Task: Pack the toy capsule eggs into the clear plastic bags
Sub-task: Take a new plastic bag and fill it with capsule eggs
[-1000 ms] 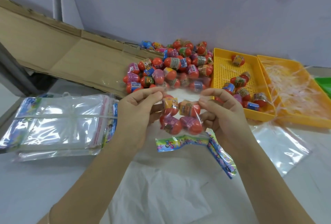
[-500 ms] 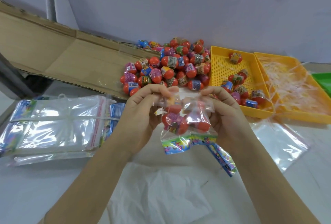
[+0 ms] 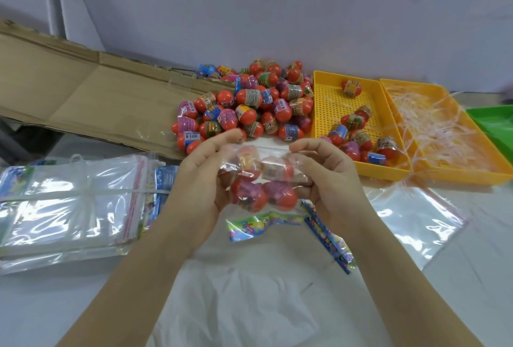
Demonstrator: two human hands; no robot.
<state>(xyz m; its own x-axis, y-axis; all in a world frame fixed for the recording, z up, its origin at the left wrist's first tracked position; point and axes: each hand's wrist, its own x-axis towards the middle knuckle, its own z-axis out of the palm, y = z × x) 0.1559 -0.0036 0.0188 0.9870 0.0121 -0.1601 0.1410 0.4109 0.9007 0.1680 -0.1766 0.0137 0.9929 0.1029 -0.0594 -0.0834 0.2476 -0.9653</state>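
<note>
clear bag (image 3: 263, 180) with four capsule eggs (image 3: 277, 196) hung between both hands above table | left hand (image 3: 200, 180) pinched bag's left edge, fingers curled | right hand (image 3: 327, 177) gripped right edge

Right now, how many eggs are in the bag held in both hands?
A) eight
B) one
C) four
C: four eggs show through the clear bag, two above two, with the left hand and right hand pinching its top edge.

Packing workshop: egg heap (image 3: 249, 108), bag stacks (image 3: 69, 208)
</note>
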